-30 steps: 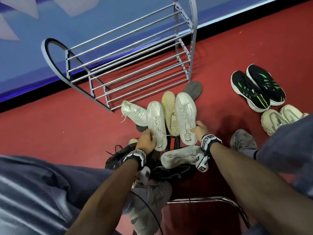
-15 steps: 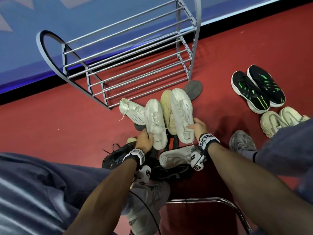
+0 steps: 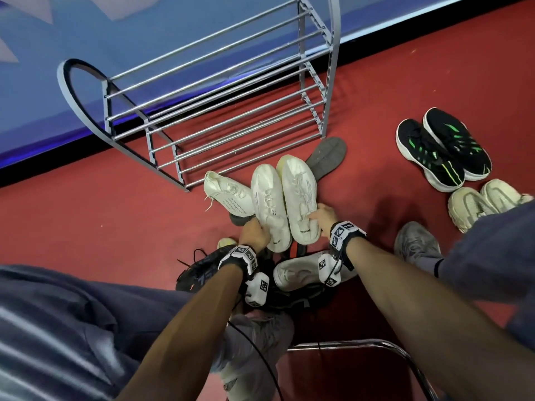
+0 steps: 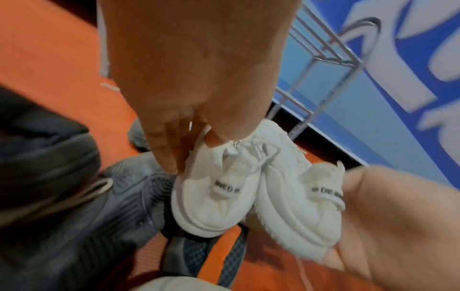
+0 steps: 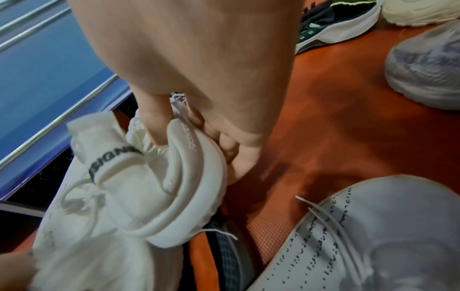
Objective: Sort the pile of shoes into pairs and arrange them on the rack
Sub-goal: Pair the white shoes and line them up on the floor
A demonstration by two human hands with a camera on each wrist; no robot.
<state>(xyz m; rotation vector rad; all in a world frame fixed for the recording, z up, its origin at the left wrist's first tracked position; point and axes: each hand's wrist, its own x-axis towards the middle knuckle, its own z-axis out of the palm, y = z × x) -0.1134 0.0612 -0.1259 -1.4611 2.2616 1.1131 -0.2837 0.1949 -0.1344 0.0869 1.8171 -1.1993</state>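
Two matching white knit shoes are held side by side above the pile, heels toward me. My left hand [image 3: 254,233] grips the left white shoe [image 3: 267,204] at its heel, fingers tucked into the collar in the left wrist view [image 4: 214,177]. My right hand [image 3: 321,215] grips the right white shoe [image 3: 298,198]; its thumb is hooked inside the collar in the right wrist view [image 5: 189,196]. The grey wire rack [image 3: 217,96] stands bare against the blue wall, just beyond the toes.
A third white shoe [image 3: 228,195] lies left of the held pair, and a grey sole [image 3: 327,157] lies by the rack's foot. Below my wrists lie a black shoe [image 3: 199,270] and a white shoe [image 3: 295,273]. Black-green sneakers [image 3: 443,149] and cream sneakers [image 3: 480,204] sit at right.
The right hand has turned its shoe upright, so the yellowish sole barely shows. The two white shoes have closed together, side by side.
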